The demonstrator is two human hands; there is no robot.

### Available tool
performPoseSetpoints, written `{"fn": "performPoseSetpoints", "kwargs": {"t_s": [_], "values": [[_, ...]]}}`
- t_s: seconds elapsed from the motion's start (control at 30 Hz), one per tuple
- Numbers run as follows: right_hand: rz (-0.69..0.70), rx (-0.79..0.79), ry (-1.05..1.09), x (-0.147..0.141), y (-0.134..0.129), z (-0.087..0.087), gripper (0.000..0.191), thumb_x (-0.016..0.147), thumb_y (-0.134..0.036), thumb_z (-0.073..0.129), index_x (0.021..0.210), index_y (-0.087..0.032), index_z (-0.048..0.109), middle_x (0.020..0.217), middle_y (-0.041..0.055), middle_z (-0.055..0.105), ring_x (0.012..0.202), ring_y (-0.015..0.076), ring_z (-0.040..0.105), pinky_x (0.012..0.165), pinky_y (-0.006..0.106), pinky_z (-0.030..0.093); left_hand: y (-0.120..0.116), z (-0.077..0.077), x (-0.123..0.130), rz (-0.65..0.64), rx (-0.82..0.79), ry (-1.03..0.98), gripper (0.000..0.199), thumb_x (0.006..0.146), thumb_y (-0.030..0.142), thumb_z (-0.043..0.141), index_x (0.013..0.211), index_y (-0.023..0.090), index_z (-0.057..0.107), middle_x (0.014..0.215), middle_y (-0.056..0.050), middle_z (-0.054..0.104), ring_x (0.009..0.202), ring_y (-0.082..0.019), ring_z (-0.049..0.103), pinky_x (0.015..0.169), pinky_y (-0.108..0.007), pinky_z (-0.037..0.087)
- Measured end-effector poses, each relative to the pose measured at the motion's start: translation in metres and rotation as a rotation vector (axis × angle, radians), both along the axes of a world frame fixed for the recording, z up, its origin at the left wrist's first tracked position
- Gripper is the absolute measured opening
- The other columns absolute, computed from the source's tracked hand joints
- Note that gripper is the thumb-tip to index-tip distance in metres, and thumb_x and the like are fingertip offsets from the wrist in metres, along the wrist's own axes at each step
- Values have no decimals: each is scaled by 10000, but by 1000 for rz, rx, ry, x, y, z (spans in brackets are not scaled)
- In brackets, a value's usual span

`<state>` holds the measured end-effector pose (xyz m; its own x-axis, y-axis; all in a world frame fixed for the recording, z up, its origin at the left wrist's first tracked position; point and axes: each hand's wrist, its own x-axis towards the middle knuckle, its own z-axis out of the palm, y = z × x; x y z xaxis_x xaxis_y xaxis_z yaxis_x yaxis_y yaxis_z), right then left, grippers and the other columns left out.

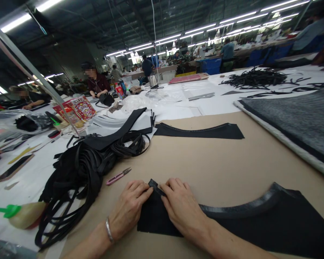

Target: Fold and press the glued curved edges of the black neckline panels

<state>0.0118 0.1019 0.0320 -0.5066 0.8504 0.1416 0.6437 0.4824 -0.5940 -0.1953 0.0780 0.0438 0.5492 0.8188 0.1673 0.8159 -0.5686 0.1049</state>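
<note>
A black fabric piece (253,223) with a curved, shiny upper edge lies on the tan board (205,162). My left hand (131,201), with a bracelet at the wrist, is closed on the piece's upper left corner, thumb and fingers pressed together. Just right of it, my right hand (180,205) grips the same edge, fingers curled over the strip and thumb beside them. The corner tip shows between the two hands. Farther back lies a second black curved piece (199,132), flat and untouched. Pink thread snips (118,176) rest left of my left hand.
Black strips (83,169) are heaped at left, near a bottle with a green nozzle (24,214). A grey fabric stack (299,118) lies at right, with a pile of black scraps (256,78) behind. Across the table a person (97,82) works.
</note>
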Motion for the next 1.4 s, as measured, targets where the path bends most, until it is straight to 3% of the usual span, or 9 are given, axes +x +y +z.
{"fn": "performPoseSetpoints", "kwargs": {"t_s": [0.2, 0.33, 0.5, 0.73, 1.2, 1.4], "values": [[-75, -118, 57, -15, 14, 2, 160, 862, -209, 596, 1012, -239, 645, 992, 28, 590, 990, 220, 491, 829, 354, 316, 23, 14, 8, 212, -130, -198, 291, 901, 172, 451, 1174, 225, 538, 1154, -61, 553, 1097, -190, 452, 976, -392, 352], [-90, -124, 46, -20, 18, 1, 133, 851, -190, 596, 961, -238, 653, 980, 16, 605, 987, 215, 497, 818, 358, 305, 47, 30, 15, 191, -322, -89, 260, 822, 153, 552, 1041, 273, 624, 1070, -17, 597, 1067, -196, 489, 936, -401, 322], [-104, -94, 63, -24, 17, -3, 154, 821, -129, 588, 927, -218, 656, 945, 24, 611, 960, 216, 500, 818, 356, 307, 59, 33, 17, 165, -364, -49, 195, 760, 97, 555, 845, 239, 660, 932, 1, 617, 987, -182, 521, 889, -383, 291], [-88, -54, 85, -21, 10, -5, 194, 835, -96, 559, 945, -218, 661, 939, 34, 600, 958, 217, 486, 826, 356, 310, 53, 28, 12, 102, -314, -32, 223, 804, 96, 546, 815, 271, 684, 893, 27, 637, 942, -149, 524, 899, -390, 222], [8, 91, 8, -17, 0, -14, 211, 903, -124, 480, 1032, -215, 621, 979, 30, 568, 921, 204, 448, 786, 352, 300, 39, 20, -10, -64, -134, 76, 358, 871, 103, 461, 1053, 347, 649, 1036, 8, 648, 1026, -175, 497, 919, -413, 205], [73, 167, -105, -17, -6, -14, 392, 831, -74, 486, 1203, -169, 561, 1040, 72, 562, 937, 237, 427, 794, 393, 282, 33, 15, -16, -100, -3, 132, 492, 870, 54, 406, 1180, 398, 572, 1149, 1, 602, 1095, -191, 461, 940, -436, 194]]}}
